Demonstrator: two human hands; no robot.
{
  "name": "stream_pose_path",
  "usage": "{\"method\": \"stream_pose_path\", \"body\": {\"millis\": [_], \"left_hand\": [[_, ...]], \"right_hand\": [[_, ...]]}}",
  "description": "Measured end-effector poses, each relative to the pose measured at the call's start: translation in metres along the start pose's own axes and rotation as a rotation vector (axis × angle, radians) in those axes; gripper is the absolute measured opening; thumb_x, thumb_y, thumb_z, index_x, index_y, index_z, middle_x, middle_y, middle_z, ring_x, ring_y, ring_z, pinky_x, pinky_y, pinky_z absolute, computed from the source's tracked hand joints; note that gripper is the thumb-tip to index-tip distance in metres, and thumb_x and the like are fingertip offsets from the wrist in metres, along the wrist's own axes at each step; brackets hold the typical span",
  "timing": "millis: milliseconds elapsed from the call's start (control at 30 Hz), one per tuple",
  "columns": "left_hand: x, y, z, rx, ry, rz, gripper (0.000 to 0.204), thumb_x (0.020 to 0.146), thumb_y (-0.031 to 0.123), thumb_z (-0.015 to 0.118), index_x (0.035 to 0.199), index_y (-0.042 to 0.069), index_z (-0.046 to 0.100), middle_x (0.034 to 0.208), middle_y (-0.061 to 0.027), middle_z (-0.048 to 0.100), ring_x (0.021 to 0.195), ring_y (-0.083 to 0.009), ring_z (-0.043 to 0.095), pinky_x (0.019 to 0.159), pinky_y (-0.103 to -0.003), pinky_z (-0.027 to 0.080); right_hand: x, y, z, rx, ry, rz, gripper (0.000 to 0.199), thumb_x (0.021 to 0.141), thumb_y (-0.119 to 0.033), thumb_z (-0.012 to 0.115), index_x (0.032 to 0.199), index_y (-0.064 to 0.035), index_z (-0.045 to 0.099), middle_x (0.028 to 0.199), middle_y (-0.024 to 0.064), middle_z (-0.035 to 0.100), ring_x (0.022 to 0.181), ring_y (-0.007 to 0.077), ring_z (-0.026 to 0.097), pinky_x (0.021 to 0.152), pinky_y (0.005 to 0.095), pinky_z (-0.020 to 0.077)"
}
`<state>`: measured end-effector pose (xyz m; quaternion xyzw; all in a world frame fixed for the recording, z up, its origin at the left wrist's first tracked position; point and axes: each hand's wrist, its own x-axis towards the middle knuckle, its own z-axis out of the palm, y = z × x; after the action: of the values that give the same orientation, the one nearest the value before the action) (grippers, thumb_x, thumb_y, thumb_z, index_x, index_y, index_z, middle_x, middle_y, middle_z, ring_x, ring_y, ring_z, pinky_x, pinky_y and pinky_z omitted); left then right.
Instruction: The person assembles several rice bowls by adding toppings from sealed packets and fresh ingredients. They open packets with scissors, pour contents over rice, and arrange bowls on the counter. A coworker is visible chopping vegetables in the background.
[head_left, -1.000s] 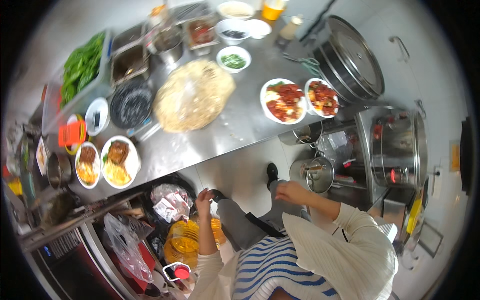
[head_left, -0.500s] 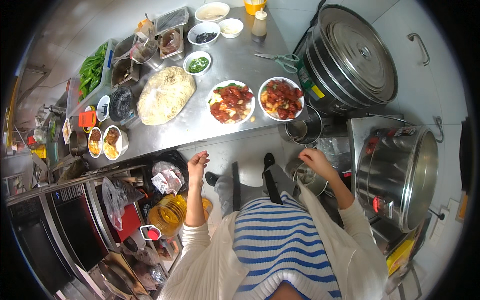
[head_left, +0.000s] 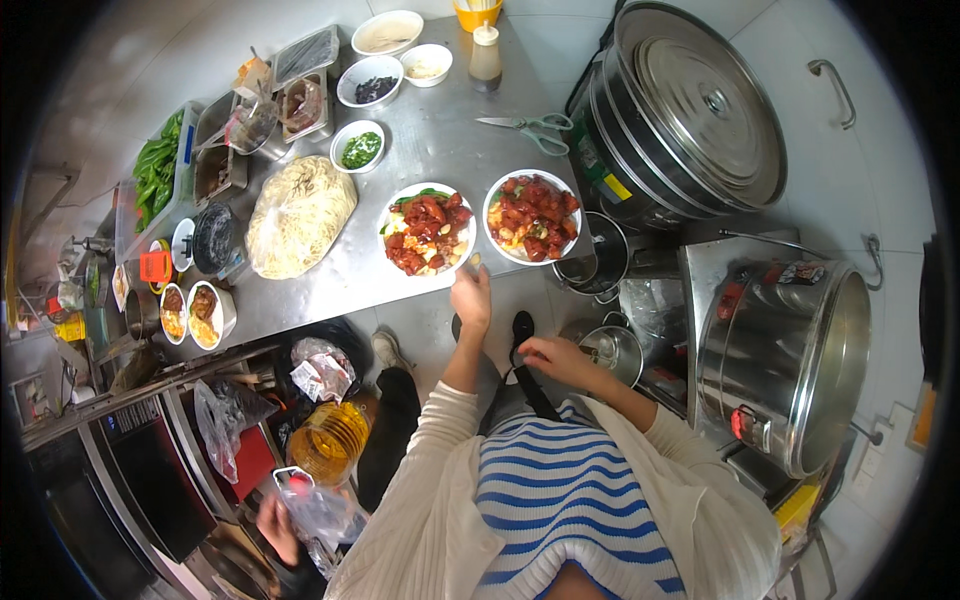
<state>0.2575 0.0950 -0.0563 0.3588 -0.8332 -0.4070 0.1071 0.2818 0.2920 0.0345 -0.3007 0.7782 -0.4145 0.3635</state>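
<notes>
My left hand (head_left: 471, 298) is at the front edge of the steel table, fingers drawn together. Its fingertips are by a small tan piece of food (head_left: 475, 258) beside the left bowl (head_left: 384, 232); whether they grip it I cannot tell. That bowl holds glossy red-brown chunks, pale pieces and some green leaves. To its right stands a second white bowl (head_left: 487, 218) with similar food. My right hand (head_left: 550, 360) is curled in front of my waist, next to a black strap (head_left: 541, 391); what is between its fingers is hidden.
On the table (head_left: 400, 300) are a bag of noodles (head_left: 302, 215), a bowl of chopped greens (head_left: 361, 147), scissors (head_left: 530, 128) and a sauce bottle (head_left: 486, 62). Large steel pots (head_left: 790, 360) stand at right. At lower left, another person's hand (head_left: 279, 527) is by a plastic bag (head_left: 328, 515).
My left hand has moved up and right to the table edge. My right hand has come left and down towards my waist. Another person's hand and leg have entered at left.
</notes>
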Motion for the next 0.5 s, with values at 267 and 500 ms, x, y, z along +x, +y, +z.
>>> {"method": "stream_pose_path", "body": {"millis": [267,500], "left_hand": [[0.003,-0.003,0.010,-0.012,0.095,0.008,0.026,0.083,0.024,0.066,0.094,0.003,0.056,0.063,-0.0131,0.062,0.059,-0.0327,0.062,0.060,-0.043,0.048],[-0.034,0.045,-0.004,-0.426,0.063,-0.073,0.021,0.083,0.012,0.067,0.096,0.002,0.053,0.056,-0.0034,0.056,0.050,-0.0111,0.050,0.051,-0.028,0.042]], "right_hand": [[-0.023,0.016,-0.013,-0.063,-0.014,0.048,0.022,0.087,-0.022,0.059,0.104,-0.0081,0.059,0.088,0.0090,0.064,0.082,0.0276,0.062,0.070,0.0367,0.0492],[-0.034,0.027,-0.024,-0.097,-0.022,0.047,0.021,0.086,-0.022,0.060,0.103,-0.0104,0.059,0.087,0.0089,0.063,0.083,0.0277,0.062,0.070,0.0379,0.0493]]}}
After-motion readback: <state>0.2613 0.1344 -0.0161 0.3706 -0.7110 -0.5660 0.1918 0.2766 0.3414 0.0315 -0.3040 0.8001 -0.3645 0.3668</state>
